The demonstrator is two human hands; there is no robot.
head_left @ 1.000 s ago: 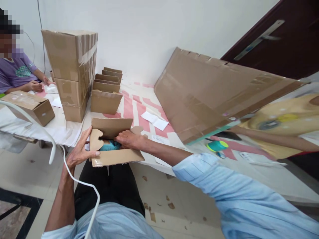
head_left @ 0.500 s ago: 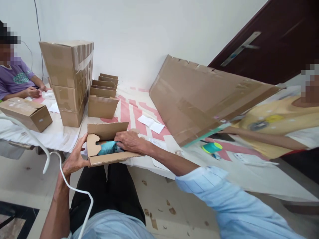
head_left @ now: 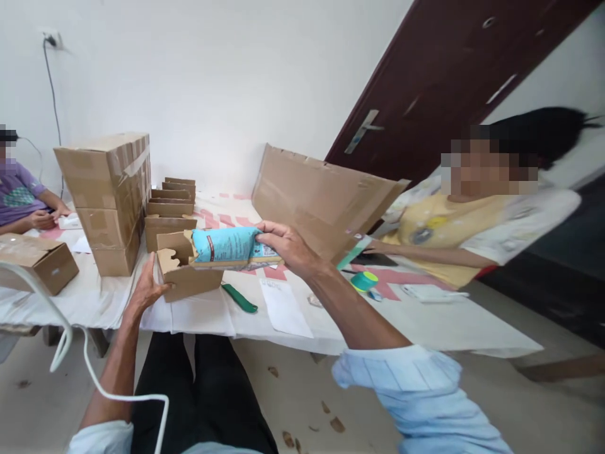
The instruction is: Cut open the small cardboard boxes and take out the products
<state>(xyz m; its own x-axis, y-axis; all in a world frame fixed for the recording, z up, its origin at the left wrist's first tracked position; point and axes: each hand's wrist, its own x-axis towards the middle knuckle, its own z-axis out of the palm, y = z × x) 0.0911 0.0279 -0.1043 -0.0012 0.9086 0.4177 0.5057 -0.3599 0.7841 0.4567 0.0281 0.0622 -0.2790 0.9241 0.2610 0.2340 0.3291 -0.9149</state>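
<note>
My right hand (head_left: 292,251) grips the right end of a blue printed packet (head_left: 224,244), fingers over its top edge. The packet lies level just above a small open cardboard box (head_left: 189,285) and covers part of its opening. The box stands near the table's front edge with its flaps up. My left hand (head_left: 147,289) holds the box's left end, thumb along the front side. Just right of the box lies a dark green, long flat object (head_left: 240,298). A printed white sheet (head_left: 283,308) lies beyond it.
Taped cartons (head_left: 106,208) are stacked at the left, with a row of open boxes (head_left: 171,208) beside them. A large cardboard panel (head_left: 312,195) leans behind. A teal tape roll (head_left: 363,281) sits near a seated person (head_left: 449,233); another person (head_left: 21,195) works at far left.
The right hand has lifted the blue packet up out of the box. My left hand stays on the box. The view has shifted right, and the green object now shows.
</note>
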